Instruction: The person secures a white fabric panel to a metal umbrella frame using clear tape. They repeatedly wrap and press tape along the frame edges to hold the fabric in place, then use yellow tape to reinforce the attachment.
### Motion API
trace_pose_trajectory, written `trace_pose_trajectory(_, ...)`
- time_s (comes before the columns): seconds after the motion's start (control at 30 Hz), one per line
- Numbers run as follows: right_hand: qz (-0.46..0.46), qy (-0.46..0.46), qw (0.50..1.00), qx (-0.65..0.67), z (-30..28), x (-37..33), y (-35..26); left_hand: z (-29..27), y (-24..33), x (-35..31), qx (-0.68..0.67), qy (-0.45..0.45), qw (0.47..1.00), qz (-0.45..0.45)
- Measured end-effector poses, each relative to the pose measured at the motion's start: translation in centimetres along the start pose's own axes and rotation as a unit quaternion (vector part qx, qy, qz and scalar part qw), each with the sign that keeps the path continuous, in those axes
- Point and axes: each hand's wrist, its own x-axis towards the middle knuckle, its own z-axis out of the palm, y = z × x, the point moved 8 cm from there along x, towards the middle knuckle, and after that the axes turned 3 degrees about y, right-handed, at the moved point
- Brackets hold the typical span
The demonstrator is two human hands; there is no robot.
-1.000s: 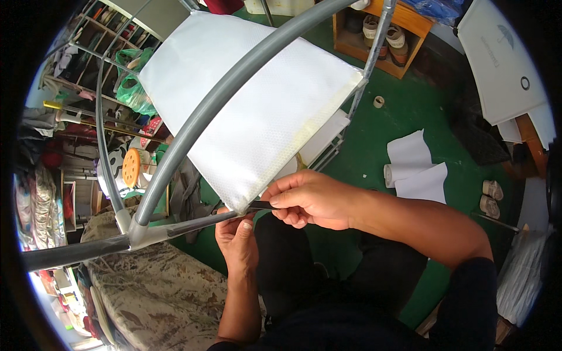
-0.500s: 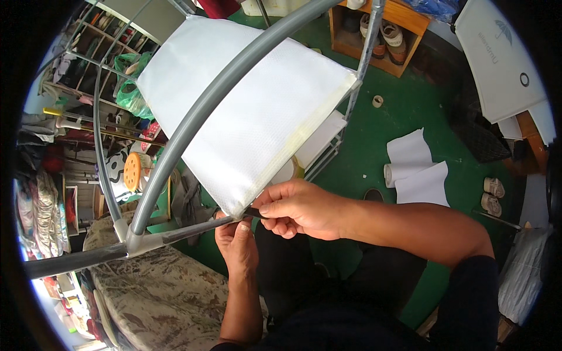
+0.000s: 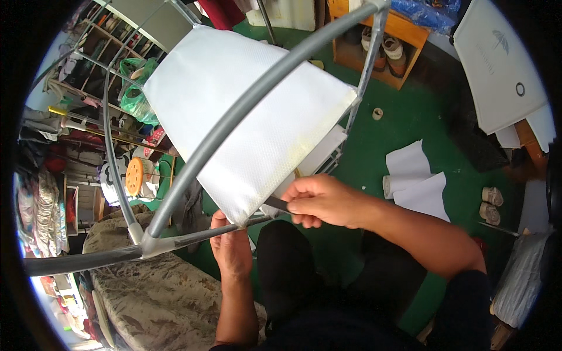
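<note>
A white textured sheet (image 3: 246, 117) covers a panel of a grey metal tube frame (image 3: 193, 153), with yellowish tape along its right edge. My left hand (image 3: 233, 254) is closed around the lower tube (image 3: 216, 231) at the sheet's near corner, its fingertips showing above the tube. Right of that corner, my right hand (image 3: 322, 202) pinches a dark flat strip (image 3: 277, 203) between thumb and fingers. The strip points left toward the sheet's edge; whether it touches the frame is hard to tell. Some of the right fingers are curled beneath.
White sheets and a roll (image 3: 413, 175) lie on the green floor at right, near a small tape roll (image 3: 377, 113). A wooden shoe cabinet (image 3: 374, 70) stands behind. Camouflage cloth (image 3: 158, 298) spreads at lower left, below an orange-topped stool (image 3: 134, 175) and crowded shelves.
My right hand has moved right, away from the sheet's corner, with the dark strip. My left hand stays at the tube, slightly turned. The view has shifted a little.
</note>
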Motion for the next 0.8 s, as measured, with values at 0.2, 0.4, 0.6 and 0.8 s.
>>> trace_pose_trajectory(0.2,0.045,-0.047,0.971,-0.229,-8.1,-3.0,3.7,2.6,1.3,1.1,-0.030,-0.037,0.996,-0.076)
trace_pose_trajectory(0.4,0.198,0.139,0.927,-0.287,-21.4,-3.6,25.1,3.8,2.6,1.5,-0.017,-0.009,0.998,-0.066)
trace_pose_trajectory(0.6,0.280,0.263,0.912,-0.145,-25.3,-6.5,35.4,3.6,2.4,1.7,-0.007,-0.015,0.998,-0.068)
trace_pose_trajectory(0.8,0.068,0.257,0.954,-0.138,-19.9,-3.0,16.5,3.2,2.9,1.8,-0.011,0.005,0.997,-0.071)
